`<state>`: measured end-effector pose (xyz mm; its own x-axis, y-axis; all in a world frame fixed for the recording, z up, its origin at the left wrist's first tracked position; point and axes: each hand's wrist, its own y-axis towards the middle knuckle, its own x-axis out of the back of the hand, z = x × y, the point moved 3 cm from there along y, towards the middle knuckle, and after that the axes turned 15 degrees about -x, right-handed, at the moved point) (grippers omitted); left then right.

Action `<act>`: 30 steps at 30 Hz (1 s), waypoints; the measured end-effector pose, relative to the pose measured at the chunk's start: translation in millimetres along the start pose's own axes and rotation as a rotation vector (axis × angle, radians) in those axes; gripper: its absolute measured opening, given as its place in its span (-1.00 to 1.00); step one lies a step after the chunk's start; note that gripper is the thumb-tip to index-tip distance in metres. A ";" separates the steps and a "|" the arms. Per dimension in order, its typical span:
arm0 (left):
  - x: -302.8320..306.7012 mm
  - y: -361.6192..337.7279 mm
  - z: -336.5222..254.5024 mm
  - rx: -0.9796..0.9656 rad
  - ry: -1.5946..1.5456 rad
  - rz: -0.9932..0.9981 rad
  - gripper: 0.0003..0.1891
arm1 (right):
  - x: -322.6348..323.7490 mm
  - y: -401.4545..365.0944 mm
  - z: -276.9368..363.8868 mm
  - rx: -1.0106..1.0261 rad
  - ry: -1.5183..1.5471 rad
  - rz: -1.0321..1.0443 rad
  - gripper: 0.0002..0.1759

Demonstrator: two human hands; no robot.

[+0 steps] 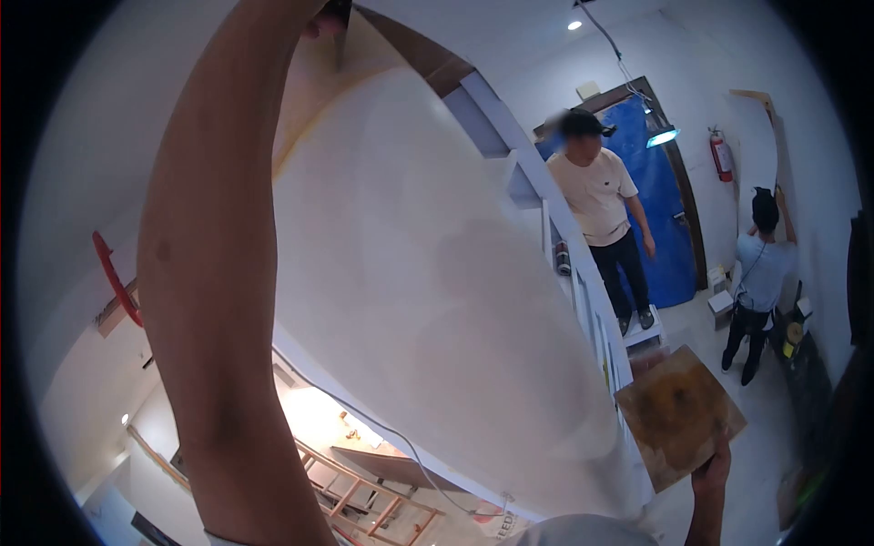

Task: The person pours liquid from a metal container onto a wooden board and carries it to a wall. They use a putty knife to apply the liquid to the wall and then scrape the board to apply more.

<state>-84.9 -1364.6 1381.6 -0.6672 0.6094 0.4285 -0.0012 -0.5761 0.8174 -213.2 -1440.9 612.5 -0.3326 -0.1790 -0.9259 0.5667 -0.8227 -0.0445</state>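
Note:
My left arm stretches up across the view, and my left hand (320, 24) is at the top edge, partly cut off. Its fingers are closed around a thin, dark scraper (342, 35), blurred against the surface. Under the scraper lies a large smooth white panel (410, 264), with a yellowish-tan smear (337, 96) near its upper end. At lower right my right hand (714, 462) grips the edge of a square board (681, 414). Brown and ochre stains or paste cover the board's face. A second blurred patch of skin shows behind its upper left corner.
White framing (519, 155) runs along the panel's right side. One person (596, 187) stands on a white step (645, 329) before a blue-covered door (651, 218); another (763, 273) works at the right wall. A wooden ladder (369, 500) and cable lie below. A work light (663, 136) hangs above.

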 end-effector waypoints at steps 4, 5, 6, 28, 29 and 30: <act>-11.4 2.5 -42.6 -0.206 0.305 0.174 -0.76 | 7.4 -6.5 -0.9 0.008 0.010 -0.025 -0.23; -6.8 -9.3 -54.7 -0.311 0.328 0.213 -0.76 | 11.0 -9.1 -0.2 0.000 0.017 -0.037 -0.23; -4.6 -20.3 -62.3 -0.412 0.350 0.253 -0.76 | 14.2 -11.3 -1.2 -0.010 0.020 -0.048 -0.23; -11.3 -8.4 63.5 -1.159 0.377 -0.220 -0.80 | 9.1 -3.7 11.1 -0.010 -0.027 -0.041 -0.25; -11.0 -7.3 64.5 -1.166 0.370 -0.221 -0.80 | 9.9 -2.8 11.1 -0.012 -0.027 -0.056 -0.25; -10.3 -6.3 65.2 -1.175 0.363 -0.222 -0.79 | 10.8 -2.3 11.6 -0.015 -0.026 -0.072 -0.25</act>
<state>-29.5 -1331.7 1397.1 -0.7342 0.6777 0.0418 -0.6789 -0.7318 -0.0593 -226.9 -1447.2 606.9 -0.3925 -0.1338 -0.9100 0.5518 -0.8257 -0.1167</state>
